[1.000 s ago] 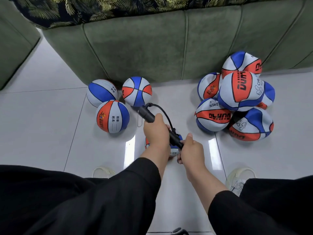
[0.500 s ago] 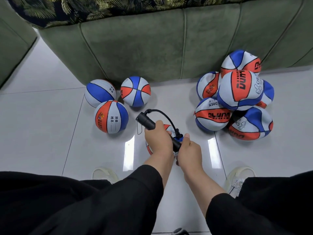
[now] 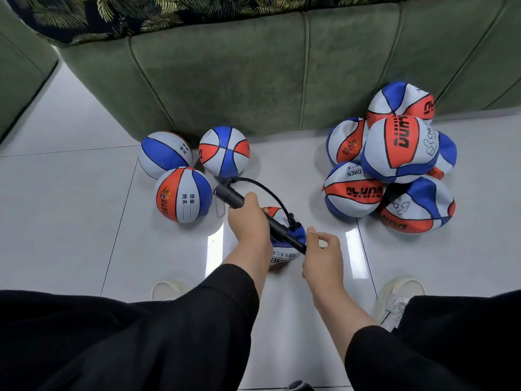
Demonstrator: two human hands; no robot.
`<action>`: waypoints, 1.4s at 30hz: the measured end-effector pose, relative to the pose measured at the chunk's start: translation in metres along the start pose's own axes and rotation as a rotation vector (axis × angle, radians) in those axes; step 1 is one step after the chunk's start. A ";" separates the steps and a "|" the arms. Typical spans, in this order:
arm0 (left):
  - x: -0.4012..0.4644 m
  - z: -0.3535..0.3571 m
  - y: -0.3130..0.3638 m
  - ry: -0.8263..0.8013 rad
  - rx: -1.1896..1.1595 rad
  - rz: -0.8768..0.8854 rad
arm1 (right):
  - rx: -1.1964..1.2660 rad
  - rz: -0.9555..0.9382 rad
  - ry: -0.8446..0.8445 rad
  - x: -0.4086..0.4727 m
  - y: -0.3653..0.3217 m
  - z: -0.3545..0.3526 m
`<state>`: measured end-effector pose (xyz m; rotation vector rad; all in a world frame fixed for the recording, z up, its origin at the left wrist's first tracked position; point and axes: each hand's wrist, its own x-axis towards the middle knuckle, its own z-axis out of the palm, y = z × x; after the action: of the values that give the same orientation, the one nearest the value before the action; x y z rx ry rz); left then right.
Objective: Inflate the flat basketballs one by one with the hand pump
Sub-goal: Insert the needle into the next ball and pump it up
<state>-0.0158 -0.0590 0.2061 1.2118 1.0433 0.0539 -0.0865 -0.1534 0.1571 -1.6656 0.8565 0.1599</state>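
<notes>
head view, near to far: right hand (image 3: 321, 253) curls round the near end of the hand pump (image 3: 255, 214), at the handle. left hand (image 3: 249, 224) wraps the barrel. pump's long axis runs near-right to far-left, directly over the ball being filled (image 3: 284, 245), between both hands. hose (image 3: 270, 190) loops into it. farther: round balls (image 3: 183, 194) left, flat basketballs (image 3: 394, 165) right.
</notes>
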 end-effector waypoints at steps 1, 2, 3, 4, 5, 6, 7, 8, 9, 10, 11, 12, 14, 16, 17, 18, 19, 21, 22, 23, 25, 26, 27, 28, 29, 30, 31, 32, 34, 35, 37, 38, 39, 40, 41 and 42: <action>-0.003 0.000 -0.006 -0.002 -0.002 -0.005 | -0.012 -0.008 -0.006 0.001 0.000 0.000; -0.006 0.000 -0.011 -0.006 0.005 -0.007 | -0.026 -0.020 -0.018 0.001 0.000 0.001; -0.009 0.001 -0.016 -0.008 0.021 -0.002 | -0.034 -0.037 -0.031 0.002 0.000 0.003; -0.012 0.001 -0.019 -0.008 0.033 0.005 | -0.041 -0.050 -0.042 0.001 -0.001 0.005; -0.015 0.002 -0.021 -0.011 0.036 0.008 | -0.045 -0.066 -0.048 0.000 -0.002 0.006; -0.017 0.003 -0.022 -0.015 0.035 0.009 | -0.053 -0.079 -0.051 -0.001 -0.005 0.007; -0.017 0.003 -0.022 -0.014 0.035 0.005 | -0.060 -0.094 -0.054 -0.001 -0.007 0.008; -0.018 0.003 -0.021 -0.012 0.033 -0.006 | -0.065 -0.104 -0.058 -0.001 -0.010 0.008; -0.018 0.003 -0.020 -0.013 0.026 -0.022 | -0.066 -0.117 -0.064 -0.001 -0.012 0.008; -0.018 0.003 -0.018 -0.015 0.022 -0.036 | -0.071 -0.130 -0.072 -0.002 -0.016 0.007; -0.018 0.003 -0.014 -0.019 0.020 -0.046 | -0.080 -0.147 -0.082 -0.004 -0.019 0.006; -0.017 0.003 -0.010 -0.025 0.019 -0.049 | -0.087 -0.165 -0.089 -0.006 -0.022 0.005; -0.014 0.004 -0.001 -0.042 -0.002 -0.034 | -0.084 -0.188 -0.089 -0.008 -0.024 0.002; -0.008 0.005 0.008 -0.037 -0.015 -0.004 | -0.069 -0.183 -0.069 -0.006 -0.023 -0.001; -0.005 0.004 0.011 -0.029 -0.017 0.006 | -0.066 -0.174 -0.060 -0.006 -0.021 -0.003; -0.003 0.003 0.014 -0.024 -0.022 0.007 | -0.069 -0.166 -0.059 -0.005 -0.018 -0.004; -0.001 0.002 0.014 -0.018 -0.018 -0.002 | -0.074 -0.163 -0.067 -0.006 -0.017 -0.004; -0.003 -0.001 0.010 -0.005 -0.004 -0.030 | -0.088 -0.167 -0.088 -0.010 -0.017 -0.002; -0.005 -0.001 0.005 -0.004 -0.001 -0.035 | -0.090 -0.167 -0.090 -0.011 -0.018 0.000; -0.009 0.000 0.000 -0.008 0.005 -0.031 | -0.087 -0.165 -0.086 -0.012 -0.019 0.001; -0.019 0.002 -0.009 -0.032 0.022 -0.015 | -0.075 -0.155 -0.065 -0.013 -0.021 0.002; -0.023 0.003 -0.011 -0.046 0.022 -0.005 | -0.068 -0.152 -0.053 -0.013 -0.022 0.001; -0.026 0.004 -0.012 -0.056 0.018 0.004 | -0.060 -0.149 -0.044 -0.012 -0.023 0.001; -0.028 0.005 -0.011 -0.062 0.015 0.007 | -0.050 -0.149 -0.042 -0.012 -0.023 0.001; -0.027 0.006 -0.010 -0.066 0.013 0.004 | -0.042 -0.153 -0.047 -0.012 -0.025 0.001; -0.026 0.006 -0.008 -0.072 0.009 -0.005 | -0.044 -0.161 -0.061 -0.012 -0.026 0.001; -0.023 0.006 -0.006 -0.075 0.005 -0.014 | -0.050 -0.171 -0.078 -0.013 -0.029 0.002; -0.021 0.007 -0.003 -0.076 -0.002 -0.015 | -0.052 -0.178 -0.090 -0.013 -0.031 0.002; -0.016 0.007 0.006 -0.067 -0.020 -0.003 | -0.045 -0.179 -0.090 -0.011 -0.033 0.000; -0.012 0.007 0.011 -0.052 -0.022 0.010 | -0.043 -0.176 -0.079 -0.010 -0.032 -0.002; -0.004 0.005 0.018 -0.023 -0.019 0.036 | -0.054 -0.178 -0.060 -0.009 -0.028 -0.005; 0.000 0.004 0.020 -0.013 -0.013 0.042 | -0.060 -0.181 -0.059 -0.010 -0.026 -0.006; 0.002 0.003 0.020 -0.009 -0.006 0.035 | -0.062 -0.185 -0.064 -0.011 -0.025 -0.006; 0.002 0.001 0.019 -0.008 -0.001 0.026 | -0.066 -0.187 -0.072 -0.012 -0.024 -0.005; 0.001 0.000 0.015 -0.008 0.002 0.015 | -0.070 -0.186 -0.078 -0.014 -0.024 -0.004; -0.004 0.000 0.010 -0.008 0.006 0.008 | -0.076 -0.181 -0.079 -0.015 -0.024 -0.003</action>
<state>-0.0130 -0.0569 0.2164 1.2205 1.0322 0.0518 -0.0838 -0.1487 0.1856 -1.7864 0.6436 0.1339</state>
